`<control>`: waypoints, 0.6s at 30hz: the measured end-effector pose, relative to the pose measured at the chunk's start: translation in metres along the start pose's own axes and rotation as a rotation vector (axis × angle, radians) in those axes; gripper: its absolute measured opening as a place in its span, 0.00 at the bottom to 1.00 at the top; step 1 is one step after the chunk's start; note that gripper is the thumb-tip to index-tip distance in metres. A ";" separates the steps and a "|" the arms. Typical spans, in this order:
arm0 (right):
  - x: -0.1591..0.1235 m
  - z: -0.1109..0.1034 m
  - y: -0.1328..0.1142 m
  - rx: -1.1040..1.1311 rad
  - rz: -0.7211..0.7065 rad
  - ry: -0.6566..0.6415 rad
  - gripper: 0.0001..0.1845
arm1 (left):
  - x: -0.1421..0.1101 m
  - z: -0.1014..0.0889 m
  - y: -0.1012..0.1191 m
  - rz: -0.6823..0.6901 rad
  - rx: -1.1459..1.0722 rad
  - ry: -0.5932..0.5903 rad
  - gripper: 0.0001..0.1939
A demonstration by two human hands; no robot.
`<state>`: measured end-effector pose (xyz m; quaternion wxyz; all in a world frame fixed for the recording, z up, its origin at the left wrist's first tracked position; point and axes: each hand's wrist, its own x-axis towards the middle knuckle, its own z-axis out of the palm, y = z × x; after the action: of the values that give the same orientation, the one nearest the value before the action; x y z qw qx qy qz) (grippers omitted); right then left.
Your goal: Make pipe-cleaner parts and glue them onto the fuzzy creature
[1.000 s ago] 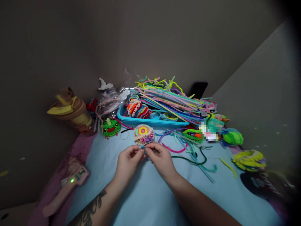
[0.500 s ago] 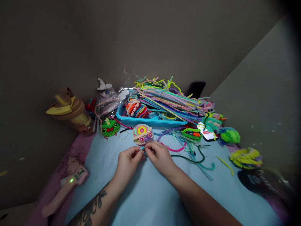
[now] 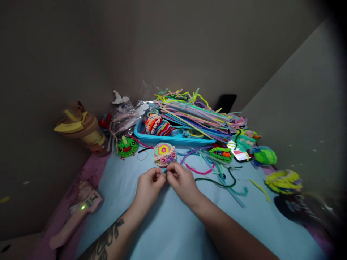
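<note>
My left hand point(image 3: 150, 184) and my right hand point(image 3: 183, 180) meet fingertip to fingertip over the front middle of the cloth. Between them is a small light-blue piece point(image 3: 163, 170) that looks like pipe cleaner; most of it is hidden by the fingers. Both hands are closed in a pinch around it. Just beyond the fingertips sits a round pipe-cleaner figure point(image 3: 164, 153) with a pink, yellow and cream pattern and pink eyes. To its left rests a green pipe-cleaner figure point(image 3: 127, 147) with eyes and a red mouth.
A blue tray point(image 3: 173, 140) holds coiled pieces, with a heap of pipe cleaners point(image 3: 195, 115) across it. Loose pipe cleaners point(image 3: 214, 184) and a phone point(image 3: 241, 156) lie right. A lidded cup point(image 3: 89, 133) stands left, near a pink glue gun point(image 3: 78, 220). A yellow pipe-cleaner piece point(image 3: 283, 181) lies far right.
My fingers have shifted slightly around the light-blue piece, and my right hand has turned a little. The other things stay where they were.
</note>
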<state>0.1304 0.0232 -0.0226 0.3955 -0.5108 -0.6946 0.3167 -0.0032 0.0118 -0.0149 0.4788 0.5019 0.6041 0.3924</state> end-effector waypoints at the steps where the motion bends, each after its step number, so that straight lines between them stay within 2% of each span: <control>1: 0.000 0.000 0.000 0.017 0.014 -0.003 0.05 | 0.000 0.000 -0.001 0.000 -0.001 -0.003 0.08; 6: -0.003 0.002 0.002 0.029 0.050 0.012 0.06 | 0.000 0.000 -0.002 0.017 0.033 0.011 0.07; 12: -0.004 0.005 0.000 0.011 0.026 0.035 0.07 | -0.001 0.002 0.000 0.008 0.023 0.016 0.07; 18: -0.003 0.007 0.003 0.163 0.052 0.020 0.08 | -0.001 0.002 0.002 -0.039 -0.094 -0.006 0.07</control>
<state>0.1262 0.0208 -0.0289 0.4343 -0.4980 -0.6490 0.3772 -0.0007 0.0115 -0.0132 0.5112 0.4684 0.5931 0.4093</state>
